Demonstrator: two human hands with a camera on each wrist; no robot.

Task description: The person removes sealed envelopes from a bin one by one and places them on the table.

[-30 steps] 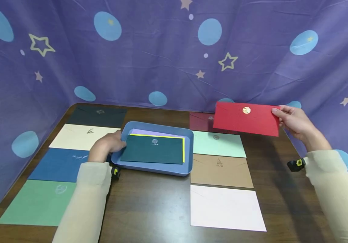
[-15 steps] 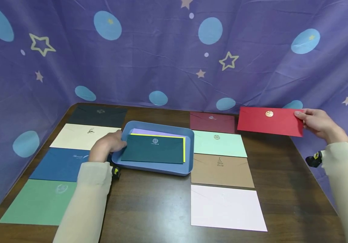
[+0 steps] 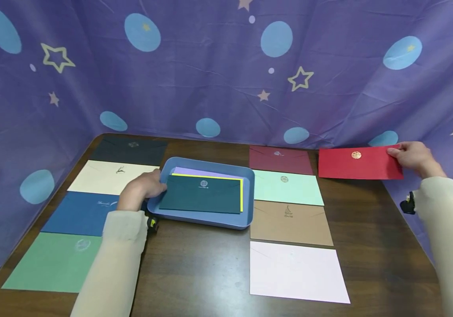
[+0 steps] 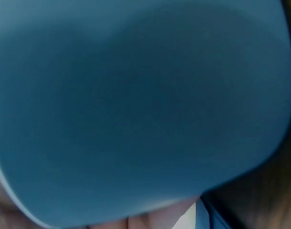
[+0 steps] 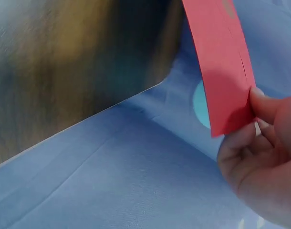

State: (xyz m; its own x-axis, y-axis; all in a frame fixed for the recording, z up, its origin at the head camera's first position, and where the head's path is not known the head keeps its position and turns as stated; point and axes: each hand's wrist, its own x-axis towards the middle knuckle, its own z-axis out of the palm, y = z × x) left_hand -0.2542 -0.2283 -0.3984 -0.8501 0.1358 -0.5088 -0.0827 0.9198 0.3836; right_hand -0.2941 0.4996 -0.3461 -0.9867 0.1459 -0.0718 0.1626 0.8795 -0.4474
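Note:
My left hand (image 3: 141, 189) grips the left rim of a blue tray (image 3: 206, 220). Its underside fills the left wrist view, with fingertips along the bottom edge there. In the tray a dark green envelope (image 3: 200, 198) lies on top of a yellow envelope (image 3: 241, 196) and a lilac envelope (image 3: 188, 171), both mostly covered. At the far right of the table, my right hand (image 3: 414, 158) pinches the right end of a red envelope (image 3: 353, 167) with a gold emblem. The right wrist view shows the thumb on its face and the other fingers curled behind.
Left of the tray, black (image 3: 131, 150), cream (image 3: 104, 177), blue (image 3: 76, 213) and green (image 3: 52, 262) envelopes lie in a column. On the right lie maroon (image 3: 279, 159), mint (image 3: 290, 189), brown (image 3: 290, 224) and white (image 3: 297, 273) ones. A purple curtain (image 3: 226, 79) encloses the wooden table (image 3: 195, 273).
My right hand has carried the red envelope rightward and down, from over the maroon envelope to beside it. The left hand has stayed on the tray.

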